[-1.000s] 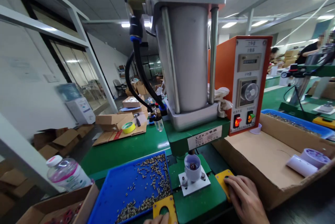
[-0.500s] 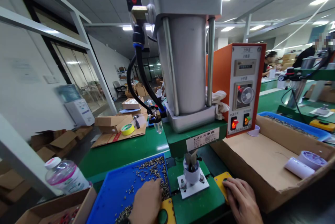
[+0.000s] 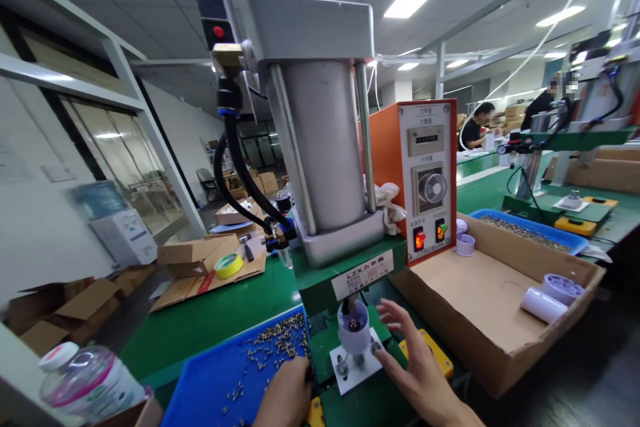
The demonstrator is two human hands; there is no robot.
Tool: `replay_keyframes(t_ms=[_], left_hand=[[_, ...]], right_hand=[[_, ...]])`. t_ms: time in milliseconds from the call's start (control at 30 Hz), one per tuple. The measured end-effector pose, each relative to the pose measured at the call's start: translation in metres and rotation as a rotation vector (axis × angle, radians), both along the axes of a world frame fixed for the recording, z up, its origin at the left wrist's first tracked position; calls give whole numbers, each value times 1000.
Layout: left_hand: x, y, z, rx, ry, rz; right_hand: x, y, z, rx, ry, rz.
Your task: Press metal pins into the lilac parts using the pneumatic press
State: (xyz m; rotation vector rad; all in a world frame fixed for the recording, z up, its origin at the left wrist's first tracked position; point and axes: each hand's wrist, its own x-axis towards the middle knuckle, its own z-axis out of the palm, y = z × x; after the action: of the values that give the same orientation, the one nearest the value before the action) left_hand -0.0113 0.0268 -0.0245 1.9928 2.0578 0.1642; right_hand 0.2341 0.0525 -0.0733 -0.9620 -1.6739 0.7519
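At lower left, blue tray (image 3: 220,384) holds scattered small metal pieces (image 3: 273,347). Left hand (image 3: 286,395) rests on tray's right edge among them, fingers curled under; grip cannot be told. Just right: white cup-shaped part (image 3: 353,336) upright on press fixture plate (image 3: 355,368). Right hand (image 3: 413,360), fingers spread, beside the part, not touching. Yellow button pad (image 3: 440,360) beneath it.

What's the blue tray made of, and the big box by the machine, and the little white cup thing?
The blue tray looks like smooth plastic: even colour, slight sheen. The big box is brown cardboard, matte with folded flaps. The white cup seems glossy moulded plastic, though that is hard to confirm.
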Motion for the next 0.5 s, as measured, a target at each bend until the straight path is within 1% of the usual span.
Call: replay_keyframes(t_ms=[67, 100, 133, 167, 200, 267, 300, 400, 500], left_hand=[[2, -1, 1, 16, -14, 9], [3, -1, 1, 23, -20, 18], [4, -2, 0, 30, -24, 31], [4, -2, -1, 36, -27, 44], [4, -2, -1, 42, -28, 57], [4, -1, -2, 52, -31, 70], [5, -1, -2, 55, -30, 73], [6, -1, -1, 50, -22, 86], [8, 0, 0, 39, -21, 86]], right_hand=[[-18, 7, 20, -102, 121, 212], [-26, 9, 27, -124, 179, 270], [-34, 11, 31, -126, 235, 283], [-40, 11, 33, -104, 288, 253], [-46, 9, 32, -66, 332, 190], [-55, 0, 25, 36, 378, 61], [-57, -7, 19, 76, 380, 24], [-57, -30, -1, 140, 333, -19], [-51, -48, -16, 153, 256, -47]])
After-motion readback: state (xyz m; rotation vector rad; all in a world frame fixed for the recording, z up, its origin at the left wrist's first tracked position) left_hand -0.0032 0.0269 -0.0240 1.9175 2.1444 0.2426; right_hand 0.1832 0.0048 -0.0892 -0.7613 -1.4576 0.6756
